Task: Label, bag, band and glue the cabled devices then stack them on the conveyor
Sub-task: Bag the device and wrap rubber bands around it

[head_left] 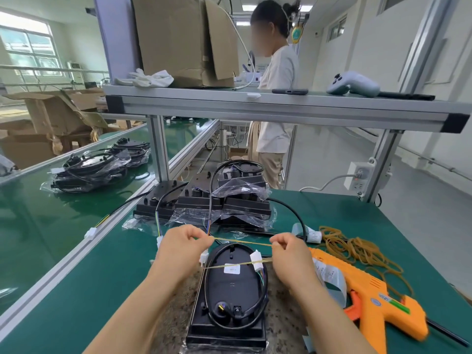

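The person sits at a green bench with a black device lying flat right in front of them, on a speckled mat. A black cable is looped on top of the device, and a small white label is stuck near its far end. Both hands are over that far end. The left hand pinches one end of a thin yellow band, and the right hand pinches the other end. The band is pulled tight between them. One strand is up in the air and the other runs across the device beside the label.

An orange glue gun lies on the bench just right of the right arm. A heap of loose bands lies past it. More devices sit at the back of the bench, some under clear plastic. On the conveyor to the left are bagged devices. Another person stands behind the bench.
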Demonstrator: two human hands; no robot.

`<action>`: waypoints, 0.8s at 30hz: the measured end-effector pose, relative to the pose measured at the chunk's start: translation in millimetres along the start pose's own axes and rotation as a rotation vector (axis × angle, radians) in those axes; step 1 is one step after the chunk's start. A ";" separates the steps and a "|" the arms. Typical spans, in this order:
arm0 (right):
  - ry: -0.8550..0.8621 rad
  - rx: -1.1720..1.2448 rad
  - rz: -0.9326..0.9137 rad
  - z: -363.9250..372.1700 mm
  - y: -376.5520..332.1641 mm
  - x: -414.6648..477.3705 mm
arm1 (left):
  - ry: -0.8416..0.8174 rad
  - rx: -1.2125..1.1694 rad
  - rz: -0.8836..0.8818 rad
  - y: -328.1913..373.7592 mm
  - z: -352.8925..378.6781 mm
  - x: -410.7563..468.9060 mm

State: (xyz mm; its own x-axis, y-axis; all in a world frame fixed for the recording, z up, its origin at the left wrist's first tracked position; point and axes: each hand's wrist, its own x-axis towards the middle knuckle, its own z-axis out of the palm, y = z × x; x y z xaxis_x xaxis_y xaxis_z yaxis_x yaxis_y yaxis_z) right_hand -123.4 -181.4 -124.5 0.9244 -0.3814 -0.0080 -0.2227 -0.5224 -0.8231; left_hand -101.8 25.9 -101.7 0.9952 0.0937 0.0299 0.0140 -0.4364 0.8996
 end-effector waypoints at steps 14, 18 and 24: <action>-0.184 -0.023 0.084 15.9 -30.4 -14.8 | -0.207 0.598 -0.039 0.5 20.4 10.7; -0.208 0.311 0.155 3.8 -44.2 -31.0 | -0.085 0.337 0.032 10.2 14.0 -4.1; 0.009 0.565 -0.130 -8.2 -65.1 -51.5 | 0.040 -0.013 0.144 33.8 -5.6 -28.9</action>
State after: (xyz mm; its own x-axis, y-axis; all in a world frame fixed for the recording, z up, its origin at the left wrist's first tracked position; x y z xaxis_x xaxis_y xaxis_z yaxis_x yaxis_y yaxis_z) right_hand -159.1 -134.0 -65.8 0.9297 -0.3493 0.1167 0.0953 -0.0779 -0.9924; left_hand -130.6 13.5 -69.8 0.9822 0.0666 0.1758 -0.1298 -0.4362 0.8904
